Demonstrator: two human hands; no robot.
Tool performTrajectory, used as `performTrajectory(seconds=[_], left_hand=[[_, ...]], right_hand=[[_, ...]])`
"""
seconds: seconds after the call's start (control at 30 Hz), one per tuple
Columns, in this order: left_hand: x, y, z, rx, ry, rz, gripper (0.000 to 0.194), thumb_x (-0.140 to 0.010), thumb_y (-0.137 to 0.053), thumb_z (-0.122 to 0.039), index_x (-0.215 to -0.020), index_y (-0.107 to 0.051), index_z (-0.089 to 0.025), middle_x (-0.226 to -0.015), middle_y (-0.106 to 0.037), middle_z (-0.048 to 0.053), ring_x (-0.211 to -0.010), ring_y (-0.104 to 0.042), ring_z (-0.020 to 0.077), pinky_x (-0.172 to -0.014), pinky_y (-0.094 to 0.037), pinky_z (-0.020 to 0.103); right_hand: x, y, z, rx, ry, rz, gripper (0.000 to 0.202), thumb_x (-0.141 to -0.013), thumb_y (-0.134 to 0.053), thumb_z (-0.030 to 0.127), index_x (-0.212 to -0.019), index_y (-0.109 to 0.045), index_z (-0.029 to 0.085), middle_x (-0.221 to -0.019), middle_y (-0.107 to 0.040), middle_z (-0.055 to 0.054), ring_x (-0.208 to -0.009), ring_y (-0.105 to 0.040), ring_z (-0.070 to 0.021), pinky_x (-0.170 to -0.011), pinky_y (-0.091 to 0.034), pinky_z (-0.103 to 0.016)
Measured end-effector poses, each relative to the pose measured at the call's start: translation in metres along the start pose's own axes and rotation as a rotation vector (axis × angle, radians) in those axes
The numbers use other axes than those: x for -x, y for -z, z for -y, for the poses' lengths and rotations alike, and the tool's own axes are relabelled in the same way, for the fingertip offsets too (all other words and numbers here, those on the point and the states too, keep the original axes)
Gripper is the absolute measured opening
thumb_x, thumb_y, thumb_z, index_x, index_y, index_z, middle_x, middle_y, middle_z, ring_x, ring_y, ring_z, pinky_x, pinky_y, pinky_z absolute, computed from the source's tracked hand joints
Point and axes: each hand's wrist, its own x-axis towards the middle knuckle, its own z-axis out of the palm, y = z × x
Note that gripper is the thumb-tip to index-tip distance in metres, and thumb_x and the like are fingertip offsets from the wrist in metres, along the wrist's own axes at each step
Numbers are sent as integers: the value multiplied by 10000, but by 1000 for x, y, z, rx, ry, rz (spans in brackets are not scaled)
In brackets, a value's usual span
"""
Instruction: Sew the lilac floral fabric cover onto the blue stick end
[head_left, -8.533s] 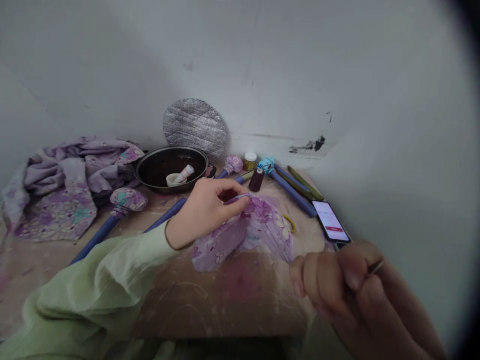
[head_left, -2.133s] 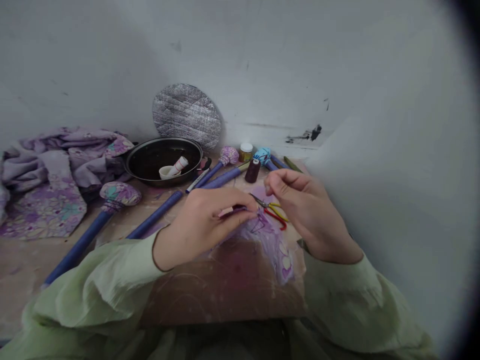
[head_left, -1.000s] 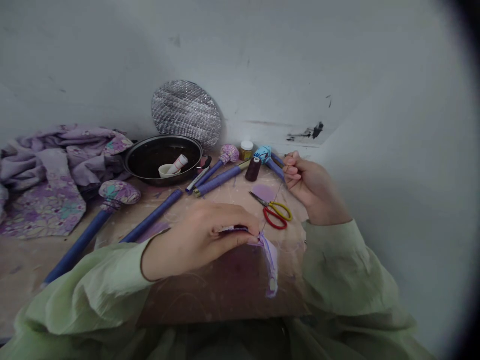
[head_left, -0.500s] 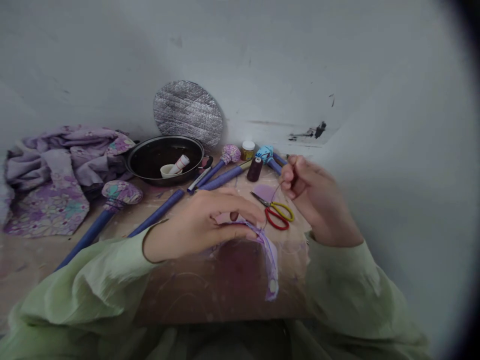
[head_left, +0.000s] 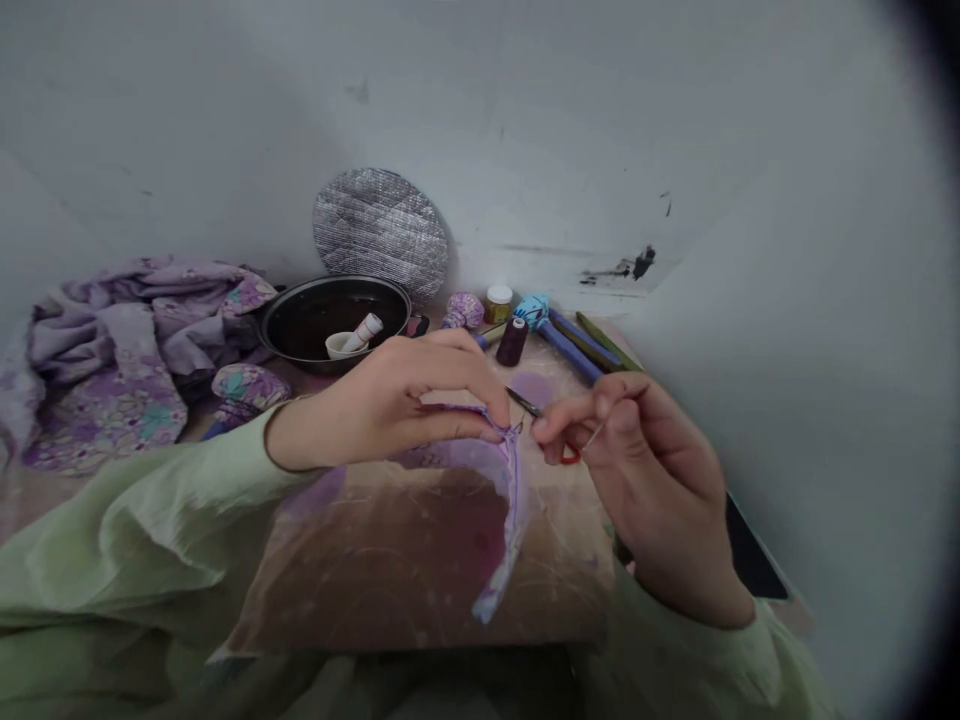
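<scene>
Both hands meet over the middle of the wooden table (head_left: 420, 560). Left hand (head_left: 390, 405) is closed in a pinch on the folded edge of the purple floral fabric (head_left: 501, 500), thumb below and fingers above, and the rest of the cloth hangs down toward 6 o'clock, curving over the table. Right hand (head_left: 645, 470) is at 3 o'clock from the pinch, closed narrow on a thin needle (head_left: 594, 435) between thumb and forefinger. The needle tip points toward the fabric edge, very near but I cannot tell if it touches. A thread is too fine to see clearly.

To make this stitch well, I judge the left pinch should stay close to the entry place, so the layers do not slide apart. The needle should go in straight across the fold, not slanting, and away from the left fingertips, which sit just beside the edge. Pulling should be slow, because a light cloth puckers easily.

Behind the hands at 12 o'clock stand a dark thread spool (head_left: 512, 342) and a small jar (head_left: 499, 303). The scissors (head_left: 551, 430) are partly hidden under the right fingers. At 11 o'clock is a black pan (head_left: 300, 315).
</scene>
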Motion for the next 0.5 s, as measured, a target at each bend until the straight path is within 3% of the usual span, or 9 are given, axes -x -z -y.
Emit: performTrajectory(seconds=[0.13, 0.2, 0.3, 0.4, 0.5], left_hand=[[-11, 10, -5, -49, -108, 38, 65, -870, -699, -176, -866, -713, -240, -875, -715, 24, -853, -641, 159, -911, -497, 322], [-17, 13, -6, -111, -154, -25, 68, -879, -696, -251, -830, -742, -238, -863, -640, 39, -851, -618, 163, -866, -507, 312], [-23, 14, -7, -143, -263, -100, 119, -882, -697, -292, -799, -762, -237, -753, -532, 18, -749, -582, 137, -758, -504, 279], [-25, 14, -9, -115, -303, -85, 128, -911, -662, -272, -818, -746, -245, -700, -576, 6, -703, -580, 127, -706, -489, 274], [-24, 12, -11, -72, -259, -57, 144, -928, -634, -246, -828, -738, -245, -701, -620, 13, -703, -597, 133, -692, -503, 277]], right_hand=[[10, -5, 4, 5, 96, 14, 144, -999, -488, 326, -929, -613, 316, -899, -770, 20, -875, -668, -179, -814, -501, -359], [16, -9, 6, 20, 131, 34, 152, -997, -486, 319, -950, -629, 341, -928, -775, 28, -926, -683, -186, -894, -503, -386], [23, -16, 8, 36, 243, -63, 167, -992, -490, 305, -967, -646, 359, -939, -781, 35, -916, -706, -193, -940, -510, -416], [25, -22, 7, 64, 320, -155, 166, -983, -507, 305, -972, -659, 370, -921, -782, 32, -872, -717, -218, -936, -510, -455], [23, -24, 4, 134, 380, -134, 162, -982, -506, 315, -1002, -652, 382, -944, -783, 30, -934, -690, -238, -1010, -457, -487]])
